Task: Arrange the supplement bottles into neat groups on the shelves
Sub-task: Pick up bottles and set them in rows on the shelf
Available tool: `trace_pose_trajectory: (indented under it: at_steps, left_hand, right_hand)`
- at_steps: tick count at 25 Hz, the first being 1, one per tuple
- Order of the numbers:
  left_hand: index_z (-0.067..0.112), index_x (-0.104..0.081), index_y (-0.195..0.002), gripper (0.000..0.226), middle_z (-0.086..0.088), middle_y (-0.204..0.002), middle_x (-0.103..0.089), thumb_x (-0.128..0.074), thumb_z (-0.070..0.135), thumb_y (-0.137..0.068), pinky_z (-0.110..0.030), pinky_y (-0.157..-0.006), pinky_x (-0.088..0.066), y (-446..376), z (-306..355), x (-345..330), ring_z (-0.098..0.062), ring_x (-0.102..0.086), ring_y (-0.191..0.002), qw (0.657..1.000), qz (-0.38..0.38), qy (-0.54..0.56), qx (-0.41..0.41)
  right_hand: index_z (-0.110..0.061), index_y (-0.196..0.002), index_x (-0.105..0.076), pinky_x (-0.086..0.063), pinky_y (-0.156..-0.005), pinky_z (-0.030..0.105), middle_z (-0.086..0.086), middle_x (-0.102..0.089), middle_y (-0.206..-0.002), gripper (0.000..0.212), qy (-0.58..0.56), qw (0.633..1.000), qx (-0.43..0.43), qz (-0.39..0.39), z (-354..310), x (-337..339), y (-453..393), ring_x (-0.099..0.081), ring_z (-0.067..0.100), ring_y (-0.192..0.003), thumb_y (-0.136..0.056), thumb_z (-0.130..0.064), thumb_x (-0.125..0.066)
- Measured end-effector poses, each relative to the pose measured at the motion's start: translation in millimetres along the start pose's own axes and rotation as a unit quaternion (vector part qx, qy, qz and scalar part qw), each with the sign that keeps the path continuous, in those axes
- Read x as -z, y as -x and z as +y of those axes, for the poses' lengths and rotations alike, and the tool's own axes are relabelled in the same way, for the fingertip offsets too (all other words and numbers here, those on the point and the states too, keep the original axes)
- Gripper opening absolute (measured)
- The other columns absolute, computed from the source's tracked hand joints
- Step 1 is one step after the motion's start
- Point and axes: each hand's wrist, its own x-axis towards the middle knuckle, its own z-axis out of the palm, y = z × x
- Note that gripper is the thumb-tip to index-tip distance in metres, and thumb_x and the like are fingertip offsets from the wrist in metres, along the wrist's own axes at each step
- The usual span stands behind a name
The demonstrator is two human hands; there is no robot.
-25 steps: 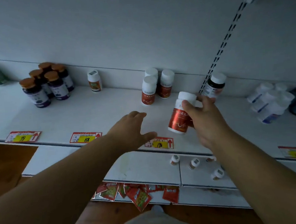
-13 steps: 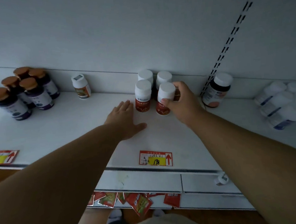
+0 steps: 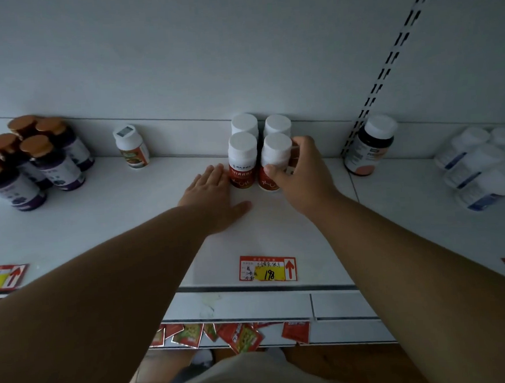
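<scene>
We see the white shelf [image 3: 277,228] carrying four red-labelled bottles in a tight square. Our right hand [image 3: 299,176] wraps the front-right bottle [image 3: 274,163]; our left hand [image 3: 212,195] lies flat, fingers straight, beside the front-left bottle [image 3: 242,162].

red-label bottles [image 3: 243,162]: white caps | dark bottles [image 3: 52,163]: orange caps | price tag [image 3: 267,268]: red, yellow

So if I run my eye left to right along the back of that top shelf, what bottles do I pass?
Dark bottles with brown caps → a lone small white bottle → four red-labelled white-capped bottles, the right hand gripping one → a dark bottle with a white cap → a cluster of white bottles.
</scene>
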Motion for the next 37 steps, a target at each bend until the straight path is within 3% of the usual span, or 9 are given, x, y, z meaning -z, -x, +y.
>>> trace_pose_trajectory:
  at_steps: [4,7,13,18,23,28,33,37]
  left_hand:
    - [0.015,-0.018,-0.154,0.085,-0.004,-0.161,-0.02,-0.049,0.062,-0.09,-0.04,-0.118,-0.018,37.9,10.3,15.3,-0.024,-0.018,-0.148,0.999,0.003,0.027,0.02]
    - [0.019,-0.033,-0.149,0.071,-0.001,-0.155,-0.035,-0.052,0.056,-0.091,-0.041,-0.115,-0.028,74.5,15.4,27.5,-0.022,-0.032,-0.142,0.996,0.08,0.036,0.0]
    - [0.022,-0.038,-0.146,0.063,0.002,-0.15,-0.041,-0.052,0.052,-0.092,-0.035,-0.113,-0.029,165.7,13.6,43.0,-0.019,-0.037,-0.137,0.988,0.121,0.05,-0.077]
    - [0.017,-0.048,-0.14,0.056,-0.004,-0.139,-0.052,-0.056,0.044,-0.091,-0.038,-0.106,-0.037,223.9,-16.6,22.9,-0.025,-0.046,-0.128,0.981,0.113,0.07,-0.141]
    - [0.018,-0.048,-0.14,0.055,-0.003,-0.137,-0.054,-0.058,0.042,-0.092,-0.04,-0.105,-0.038,266.8,-22.2,-21.4,-0.024,-0.047,-0.128,0.981,0.086,0.104,-0.139]
    - [0.023,-0.047,-0.141,0.057,0.0,-0.138,-0.054,-0.056,0.047,-0.09,-0.037,-0.101,-0.039,227.3,-29.6,-125.2,-0.023,-0.049,-0.126,0.987,0.062,0.126,-0.082]
    - [0.028,-0.043,-0.143,0.06,0.002,-0.138,-0.054,-0.053,0.051,-0.088,-0.038,-0.099,-0.043,145.5,-28.6,-233.9,-0.023,-0.053,-0.122,0.987,0.042,0.136,-0.073]
    - [0.029,-0.038,-0.146,0.06,0.004,-0.144,-0.048,-0.053,0.048,-0.091,-0.034,-0.103,-0.038,91.2,-24.6,-298.6,-0.02,-0.047,-0.13,0.982,0.083,0.159,-0.057]
  right_hand:
    - [-0.014,-0.135,-0.045,-0.043,-0.095,0.029,0.004,-0.051,-0.13,0.06,0.038,0.997,0.042,0.054,6.5,4.6,31.9,-0.05,0.016,-0.119,-0.085,-0.03,-0.074]
    - [-0.013,-0.127,-0.051,-0.047,-0.095,0.033,0.005,-0.053,-0.123,0.049,0.025,0.989,0.129,0.069,1.9,8.5,52.1,-0.051,0.017,-0.113,-0.085,-0.024,-0.073]
    - [-0.012,-0.124,-0.056,-0.047,-0.096,0.045,0.007,-0.055,-0.125,0.041,0.042,0.973,0.2,0.104,-35.4,8.8,126.0,-0.05,0.02,-0.115,-0.087,-0.024,-0.068]
    - [-0.009,-0.121,-0.059,-0.05,-0.093,0.043,0.008,-0.054,-0.124,0.037,0.051,0.978,0.168,0.11,-50.6,-11.1,197.5,-0.055,0.022,-0.114,-0.088,-0.025,-0.066]
    - [-0.015,-0.12,-0.059,-0.051,-0.088,0.026,-0.001,-0.056,-0.119,0.033,0.047,0.991,0.113,0.057,-47.6,-26.3,251.8,-0.056,0.009,-0.105,-0.09,-0.025,-0.067]
    - [-0.029,-0.118,-0.056,-0.043,-0.079,0.003,-0.021,-0.053,-0.11,0.031,0.04,0.999,0.018,-0.013,43.7,-87.6,267.4,-0.05,-0.011,-0.102,-0.09,-0.041,-0.059]
    - [-0.04,-0.115,-0.049,-0.041,-0.074,0.006,-0.021,-0.056,-0.117,0.032,0.026,0.996,-0.087,-0.006,179.5,-153.0,233.2,-0.055,-0.003,-0.102,-0.088,-0.04,-0.066]
    - [-0.033,-0.125,-0.049,-0.048,-0.087,0.022,-0.009,-0.056,-0.127,0.041,0.029,0.991,-0.132,-0.012,263.9,-202.1,185.0,-0.056,0.009,-0.112,-0.089,-0.035,-0.068]
